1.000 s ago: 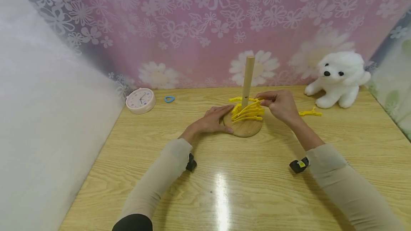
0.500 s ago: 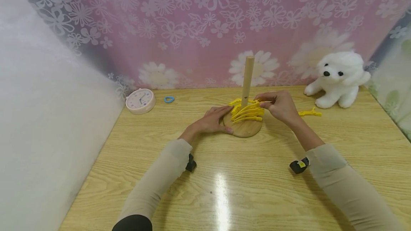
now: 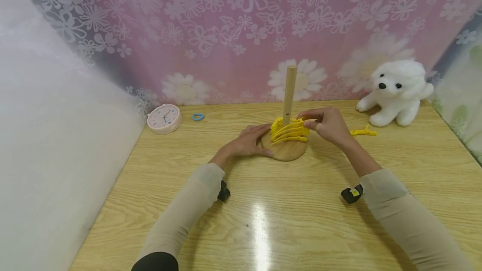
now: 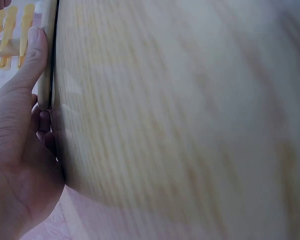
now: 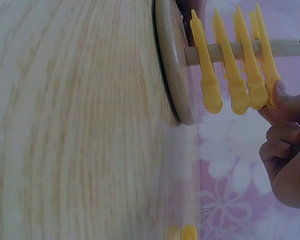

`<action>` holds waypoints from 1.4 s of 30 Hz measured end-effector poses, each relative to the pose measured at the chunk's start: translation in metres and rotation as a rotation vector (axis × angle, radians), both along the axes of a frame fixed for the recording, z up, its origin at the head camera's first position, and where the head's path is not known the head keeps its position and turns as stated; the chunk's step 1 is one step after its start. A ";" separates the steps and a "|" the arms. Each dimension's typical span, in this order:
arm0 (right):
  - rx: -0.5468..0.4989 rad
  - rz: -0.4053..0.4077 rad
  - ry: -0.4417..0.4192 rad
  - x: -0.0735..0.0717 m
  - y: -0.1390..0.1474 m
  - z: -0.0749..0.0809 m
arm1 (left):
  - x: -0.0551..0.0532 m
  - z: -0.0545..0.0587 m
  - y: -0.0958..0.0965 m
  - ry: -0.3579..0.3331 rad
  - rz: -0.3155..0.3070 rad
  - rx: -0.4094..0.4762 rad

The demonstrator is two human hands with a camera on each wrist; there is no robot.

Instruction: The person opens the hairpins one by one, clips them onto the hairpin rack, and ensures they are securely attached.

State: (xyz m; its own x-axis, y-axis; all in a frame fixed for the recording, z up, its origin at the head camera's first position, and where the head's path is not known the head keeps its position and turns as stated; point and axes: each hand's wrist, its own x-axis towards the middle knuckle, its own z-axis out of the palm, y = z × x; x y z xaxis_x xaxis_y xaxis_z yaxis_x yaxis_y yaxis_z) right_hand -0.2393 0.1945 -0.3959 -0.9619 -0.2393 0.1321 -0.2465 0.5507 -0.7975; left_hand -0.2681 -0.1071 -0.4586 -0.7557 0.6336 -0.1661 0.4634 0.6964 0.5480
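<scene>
A round wooden stand (image 3: 288, 152) with an upright post (image 3: 289, 91) sits on the table. Several yellow hair clips (image 3: 290, 132) are clamped one above another around the low part of the post. My left hand (image 3: 246, 141) holds the rim of the base from the left, thumb on the top face, as the left wrist view shows. At the right of the post my right hand (image 3: 327, 126) pinches the wide end of the uppermost clip (image 5: 266, 55) between thumb and forefinger, its other fingers curled under.
Another yellow hair clip (image 3: 363, 132) lies on the table behind the right wrist. A white plush dog (image 3: 399, 93) sits at the back right. A pink clock (image 3: 164, 118) and a small blue ring (image 3: 198, 116) are at the back left. A flowered curtain (image 3: 226, 53) backs the table.
The uppermost clip has closed in around the post; its long arm behind the post has come down level with the rest. My right hand has sunk slightly; the left hand stays put.
</scene>
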 end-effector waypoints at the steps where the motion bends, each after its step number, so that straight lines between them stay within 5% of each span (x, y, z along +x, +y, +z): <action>1: 0.000 0.008 0.000 0.000 0.000 0.000 | 0.000 0.000 0.000 -0.001 -0.002 0.005; 22: -0.149 0.214 -0.073 -0.005 0.014 -0.009 | 0.004 0.003 0.001 -0.001 0.004 0.026; 42: -0.184 0.169 -0.167 0.004 0.068 -0.007 | 0.001 0.001 0.000 -0.006 0.001 0.017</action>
State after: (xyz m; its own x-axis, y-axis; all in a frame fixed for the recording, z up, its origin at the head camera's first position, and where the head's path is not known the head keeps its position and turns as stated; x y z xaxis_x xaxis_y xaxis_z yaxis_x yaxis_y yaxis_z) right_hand -0.2352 0.2625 -0.4027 -0.9225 -0.3846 0.0319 -0.1797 0.3550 -0.9174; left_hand -0.2668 -0.1074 -0.4578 -0.7556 0.6352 -0.1599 0.4592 0.6877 0.5623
